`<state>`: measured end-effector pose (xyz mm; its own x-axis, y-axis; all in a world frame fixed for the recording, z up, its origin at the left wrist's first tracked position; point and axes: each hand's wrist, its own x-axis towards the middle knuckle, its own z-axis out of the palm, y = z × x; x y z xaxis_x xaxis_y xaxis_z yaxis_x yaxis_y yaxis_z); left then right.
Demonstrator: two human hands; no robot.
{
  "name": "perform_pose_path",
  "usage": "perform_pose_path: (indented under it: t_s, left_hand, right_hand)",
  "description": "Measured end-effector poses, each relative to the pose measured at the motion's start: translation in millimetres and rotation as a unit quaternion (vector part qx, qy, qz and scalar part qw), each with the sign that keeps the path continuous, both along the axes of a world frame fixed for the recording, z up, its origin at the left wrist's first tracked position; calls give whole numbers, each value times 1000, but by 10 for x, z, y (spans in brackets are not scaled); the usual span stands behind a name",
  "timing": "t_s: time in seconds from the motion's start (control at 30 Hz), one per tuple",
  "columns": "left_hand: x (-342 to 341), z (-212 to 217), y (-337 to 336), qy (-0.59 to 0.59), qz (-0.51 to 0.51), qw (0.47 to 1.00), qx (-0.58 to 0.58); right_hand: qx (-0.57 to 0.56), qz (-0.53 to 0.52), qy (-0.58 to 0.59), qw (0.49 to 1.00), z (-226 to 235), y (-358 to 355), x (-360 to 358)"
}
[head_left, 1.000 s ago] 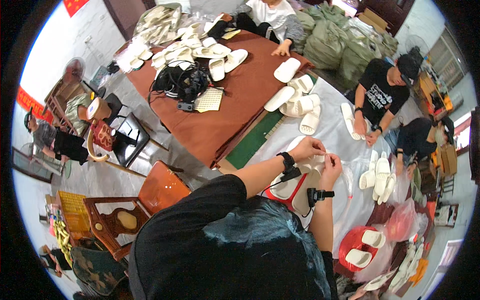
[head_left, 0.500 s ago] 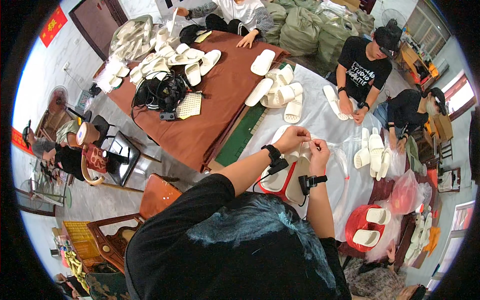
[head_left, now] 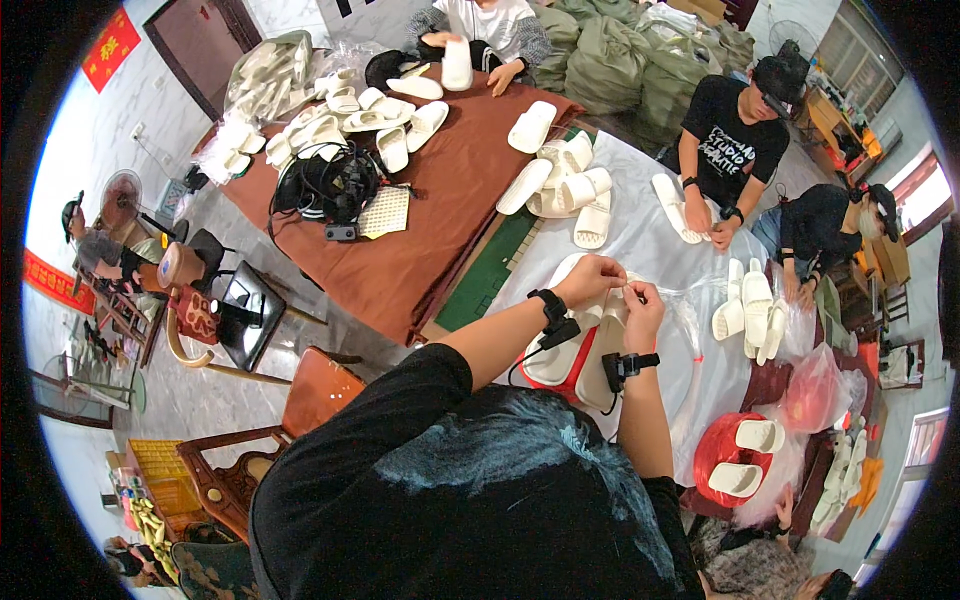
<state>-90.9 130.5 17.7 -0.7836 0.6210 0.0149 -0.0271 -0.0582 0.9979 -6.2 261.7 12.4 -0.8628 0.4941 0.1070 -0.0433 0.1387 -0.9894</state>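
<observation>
Fingertips pinched, my left hand [head_left: 596, 281] is closed just above a pair of white slippers. My right hand [head_left: 643, 309] pinches beside it, almost touching. Whatever small thing sits between the fingertips is too small to make out. Under my hands and wrists lies a white slipper [head_left: 556, 362], with another white slipper [head_left: 596, 372] to its right. Red material [head_left: 577, 383] shows between and around the two. Both lie on the pale plastic-covered table [head_left: 655, 385], partly hidden by my forearms.
White slippers [head_left: 575, 190] lie in a heap ahead, with more white slippers [head_left: 750, 305] at right. A red bundle [head_left: 715, 462] holds two slippers. The brown-covered table [head_left: 440, 200] bears slippers and black cables [head_left: 325, 190]. Co-workers sit across and at right.
My hands stay nearly in place, still pinched together. Across the brown table, a co-worker has brought a white slipper down in front of them, and another slipper now lies beside it.
</observation>
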Motion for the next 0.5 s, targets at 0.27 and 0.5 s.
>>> perform_pose_path:
  t_s: [0.27, 0.5]
  left_hand:
    - [43, 61, -2, -27, 31, 999, 34]
    - [69, 21, 12, -21, 42, 998, 34]
  right_hand:
    - [13, -24, -4, 1000, 16, -42, -35]
    - [39, -34, 24, 998, -28, -21, 3]
